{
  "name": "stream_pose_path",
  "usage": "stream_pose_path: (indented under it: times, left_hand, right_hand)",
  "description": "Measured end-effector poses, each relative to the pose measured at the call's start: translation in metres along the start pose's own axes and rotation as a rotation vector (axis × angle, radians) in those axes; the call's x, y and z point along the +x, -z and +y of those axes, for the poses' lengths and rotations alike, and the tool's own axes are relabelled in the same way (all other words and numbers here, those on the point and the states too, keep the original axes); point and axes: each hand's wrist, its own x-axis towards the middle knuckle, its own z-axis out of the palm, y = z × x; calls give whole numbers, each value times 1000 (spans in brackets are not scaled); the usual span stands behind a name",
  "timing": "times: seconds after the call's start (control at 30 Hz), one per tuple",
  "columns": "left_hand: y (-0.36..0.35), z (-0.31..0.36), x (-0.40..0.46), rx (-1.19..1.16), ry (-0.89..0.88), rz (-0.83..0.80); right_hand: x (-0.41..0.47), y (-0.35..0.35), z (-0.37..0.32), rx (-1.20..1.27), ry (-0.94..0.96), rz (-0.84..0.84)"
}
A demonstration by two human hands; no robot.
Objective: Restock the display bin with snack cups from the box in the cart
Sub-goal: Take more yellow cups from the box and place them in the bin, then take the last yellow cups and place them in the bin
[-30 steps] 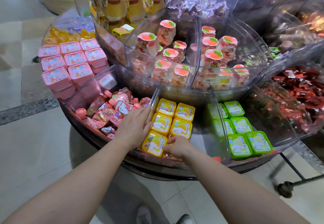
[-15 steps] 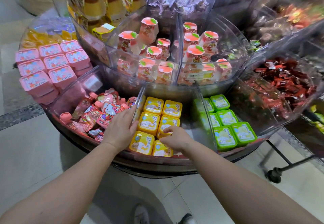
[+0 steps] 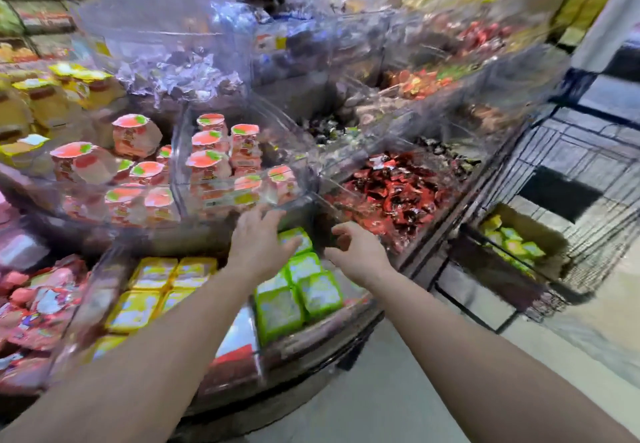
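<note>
both our hands — left (image 3: 258, 247), right (image 3: 356, 252) — hang open, empty over the green cups (image 3: 301, 290); a blind swing toward the box (image 3: 519, 238) could clip the bin wall (image 3: 329, 205).

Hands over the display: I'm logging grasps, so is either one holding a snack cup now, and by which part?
Nothing is held: left hand and right hand hover open above the green cups.
</note>
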Motion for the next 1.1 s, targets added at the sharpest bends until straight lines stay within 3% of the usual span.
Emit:
stream_pose_path:
  times: [0.23, 0.43, 0.77, 1.1]
  left_hand:
    - [-108, 223, 24, -33, -263, -200]
    - [-180, 344, 53, 27, -365, -357]
    - [-332, 462, 175, 37, -460, -526]
    - [-445, 533, 309, 71, -348, -662]
  right_hand:
    - [-4, 168, 158, -32, -166, 160]
    - [9, 247, 257, -34, -302, 222]
    - [119, 344, 411, -69, -527, 253]
    - [244, 427, 522, -81, -698, 142]
